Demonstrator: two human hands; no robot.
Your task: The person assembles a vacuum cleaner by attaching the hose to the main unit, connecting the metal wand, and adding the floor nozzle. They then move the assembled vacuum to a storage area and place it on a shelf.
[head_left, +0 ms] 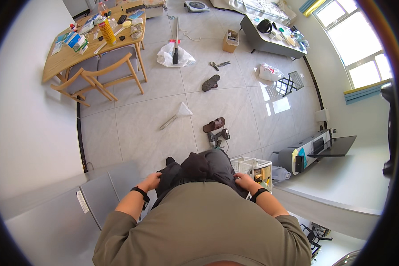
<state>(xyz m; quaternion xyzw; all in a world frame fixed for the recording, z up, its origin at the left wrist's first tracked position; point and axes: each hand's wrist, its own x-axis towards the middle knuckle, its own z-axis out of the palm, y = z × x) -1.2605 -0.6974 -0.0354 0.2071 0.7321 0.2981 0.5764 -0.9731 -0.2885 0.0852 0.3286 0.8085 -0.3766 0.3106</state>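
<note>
Both my arms hang at my sides, a black band on each wrist. My left hand (152, 181) is closed at the left thigh, its fingers pinching the cloth of my dark trousers (197, 166). On the other side my right hand (244, 181) is also closed, gripping the trouser cloth by the right hip. A black-and-grey cordless drill (213, 139) lies on the tiles just ahead of my legs. Beside it is a brown sandal (213, 124). Close to my right hand stands a white plastic basket (252, 164) with tools and small items in it.
A scraper-like tool with a pale triangular head (178, 114), another sandal (211, 83) and pliers (219, 65) lie farther out. A cluttered wooden table (57, 57) with chairs stands far left, a cardboard box (230, 41) ahead, a low TV cabinet (303, 146) right, a grey cabinet (57, 221) near left.
</note>
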